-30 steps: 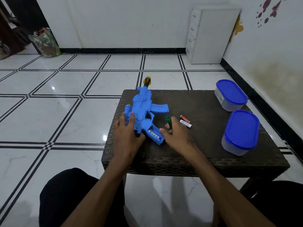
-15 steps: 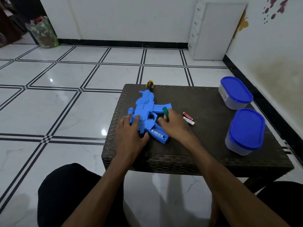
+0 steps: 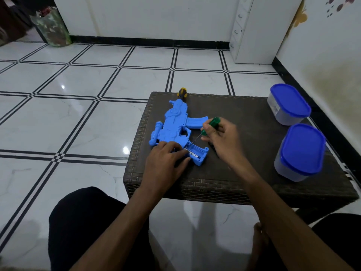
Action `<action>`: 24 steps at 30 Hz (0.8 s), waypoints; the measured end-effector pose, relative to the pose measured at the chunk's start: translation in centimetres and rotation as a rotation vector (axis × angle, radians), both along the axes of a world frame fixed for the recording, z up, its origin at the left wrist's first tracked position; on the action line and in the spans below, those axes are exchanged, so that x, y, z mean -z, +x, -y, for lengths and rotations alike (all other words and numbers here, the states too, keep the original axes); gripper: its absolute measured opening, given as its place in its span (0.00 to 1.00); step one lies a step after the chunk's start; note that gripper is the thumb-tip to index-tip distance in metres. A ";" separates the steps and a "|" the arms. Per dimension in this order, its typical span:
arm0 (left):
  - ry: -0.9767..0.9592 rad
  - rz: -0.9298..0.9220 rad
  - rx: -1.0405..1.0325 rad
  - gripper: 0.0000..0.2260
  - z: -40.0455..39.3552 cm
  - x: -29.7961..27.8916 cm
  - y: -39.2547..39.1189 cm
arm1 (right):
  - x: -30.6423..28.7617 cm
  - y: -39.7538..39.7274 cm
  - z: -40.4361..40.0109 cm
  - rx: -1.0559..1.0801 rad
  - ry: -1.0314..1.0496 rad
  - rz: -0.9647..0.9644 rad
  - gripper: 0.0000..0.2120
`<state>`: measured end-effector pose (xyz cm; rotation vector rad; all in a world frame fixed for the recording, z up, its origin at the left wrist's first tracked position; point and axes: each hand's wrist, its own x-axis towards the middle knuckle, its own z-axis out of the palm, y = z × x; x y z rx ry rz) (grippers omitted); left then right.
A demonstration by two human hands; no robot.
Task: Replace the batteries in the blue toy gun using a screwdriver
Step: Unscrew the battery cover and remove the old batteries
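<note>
A: Item one, the principal piece?

B: A blue toy gun [image 3: 176, 125] is recorded lying flat on the dark woven bench [image 3: 254, 149], toward its left edge, muzzle pointed away. A yellow and black tip [image 3: 182, 92] is noted at the muzzle, at the far rim of the bench. The battery compartment [image 3: 194, 151] in the stock is seen uncovered, at the end nearest the person.

A: Item two, the tool?

B: A green-handled screwdriver [image 3: 210, 125] is listed, tilted, its thin shaft angled down toward the uncovered compartment. Whether the tip is touching the plastic cannot be told.

A: And the hands?

B: The right hand [image 3: 222, 138] is entered as holding the tool; its fingers [image 3: 208, 130] are curled round the green handle, pinching it. The left hand [image 3: 166, 159] is laid on the stock just beside the compartment, fingers kept close together and fairly straight, pressed down on the blue plastic.

A: Other stock on the bench?

B: Two clear tubs are catalogued along the right side, each closed with a blue lid: a far tub [image 3: 287, 105] and a near tub [image 3: 300, 151], set near each other, well apart from the gun.

A: Surroundings?

B: A white tiled floor [image 3: 78, 114] with dark lines, a white drawer unit [image 3: 254, 30] against the far wall, and a patterned bag [image 3: 51, 27] at far left are noted.
</note>
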<state>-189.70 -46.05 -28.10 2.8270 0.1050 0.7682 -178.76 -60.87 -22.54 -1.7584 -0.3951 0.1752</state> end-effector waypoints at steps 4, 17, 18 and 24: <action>0.029 -0.004 0.024 0.14 0.0 0.2 0.3 | 1.0 -0.5 0.0 0.017 0.129 -0.053 0.02; -0.004 -0.011 0.022 0.12 0.3 0.2 0.5 | 0.3 1.8 -2.9 -0.227 -0.237 0.104 0.09; -0.009 -0.009 0.022 0.12 0.2 0.2 0.5 | 0.1 2.0 -3.4 -0.247 -0.275 0.118 0.10; -0.013 0.036 0.039 0.13 0.1 0.5 0.3 | -0.3 3.4 -4.3 -0.199 -0.241 -0.016 0.12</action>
